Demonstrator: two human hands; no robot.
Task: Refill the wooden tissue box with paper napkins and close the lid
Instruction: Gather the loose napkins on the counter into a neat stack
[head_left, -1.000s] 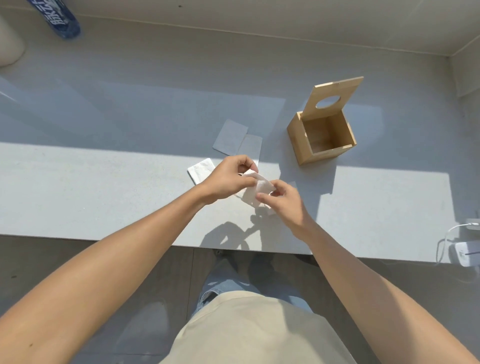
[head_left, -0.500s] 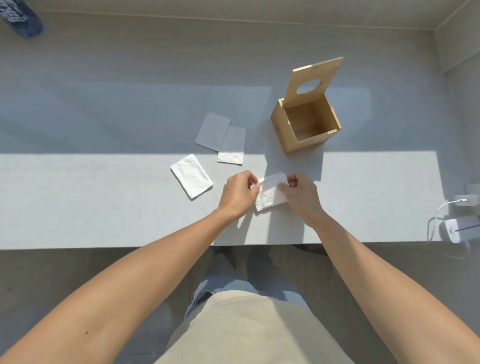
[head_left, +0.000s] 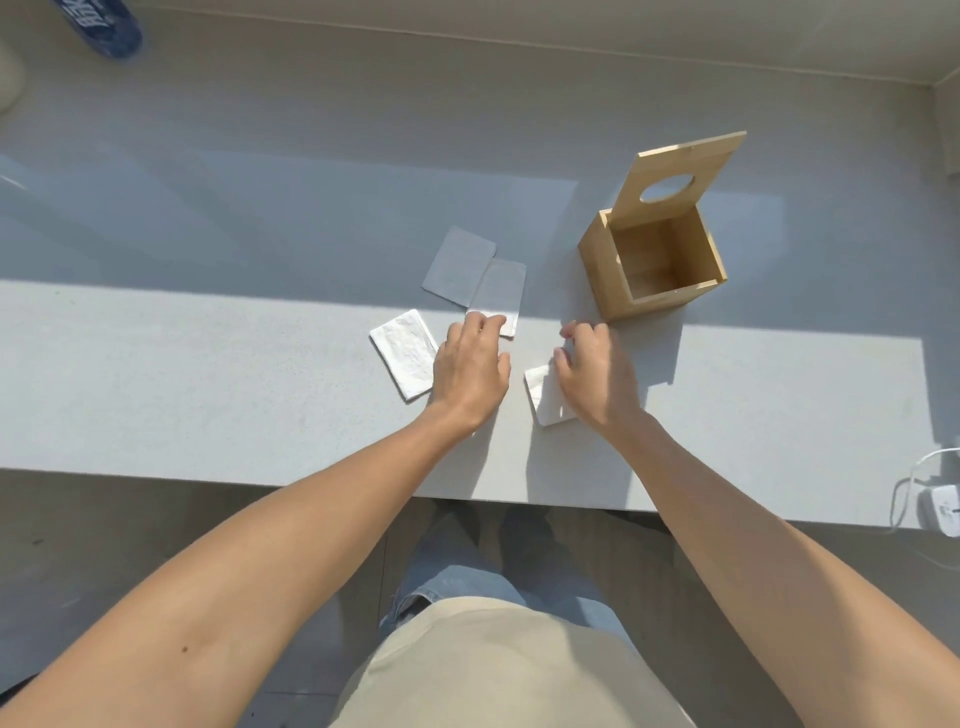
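Wooden box (head_left: 655, 263) open and bare inside on the grey worktop (head_left: 208, 395), with both hands among four loose napkins.

The box stands at far right, its lid (head_left: 678, 176) with a round hole tilted up and back. Left hand (head_left: 470, 364) lies palm down, fingers loosely spread, their tips touching the near edge of one napkin (head_left: 497, 291), which overlaps another (head_left: 457, 266) in the shade just beyond. A third napkin (head_left: 404, 352) lies in sunlight just left of that hand. Right hand (head_left: 592, 376) rests, fingers curled, on a fourth napkin (head_left: 543, 397), covering most of it; I cannot tell whether it pinches the paper. This napkin lies near the box, not in it. A white charger (head_left: 943, 509) with its cable sits at the worktop's near right edge.
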